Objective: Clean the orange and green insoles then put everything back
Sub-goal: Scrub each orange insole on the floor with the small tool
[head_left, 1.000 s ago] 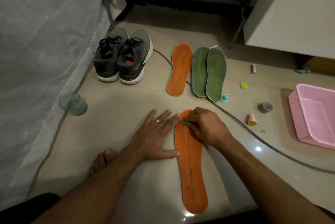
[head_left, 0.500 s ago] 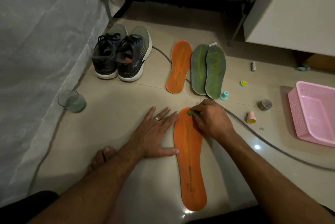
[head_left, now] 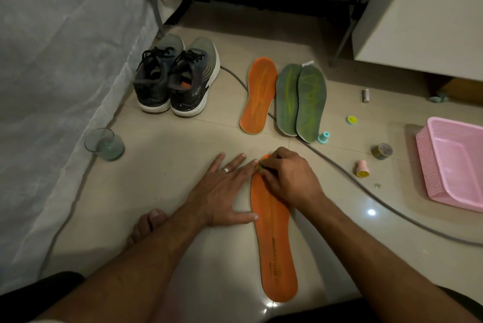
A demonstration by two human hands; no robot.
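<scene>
We have the near orange insole point(head_left: 274, 239) lying flat on the floor, heel toward us and toe pointing away, with our left hand point(head_left: 224, 192) spread flat, its fingers straight and apart, pressing the floor and the insole's left edge. Our right hand point(head_left: 287, 178) is at the toe, its fingers curled together and pinching a small green thing point(head_left: 260, 167), likely a scrubber, though it is too hidden to name.

The main risk we see is the insole sliding or buckling: our left hand holds only its edge, so a hard stroke could push the toe askew or fold it. The glossy floor tiles look slick, which would make that worse.

The glass of liquid point(head_left: 104, 144) near the bed's edge could be knocked by a left elbow. The grey cable point(head_left: 339, 168) runs just beside our right wrist and could snag it. The second orange insole point(head_left: 258, 95) and the green insoles point(head_left: 300, 103), beside the shoes point(head_left: 175, 79), look uncleaned, with yellow marks on them.
</scene>
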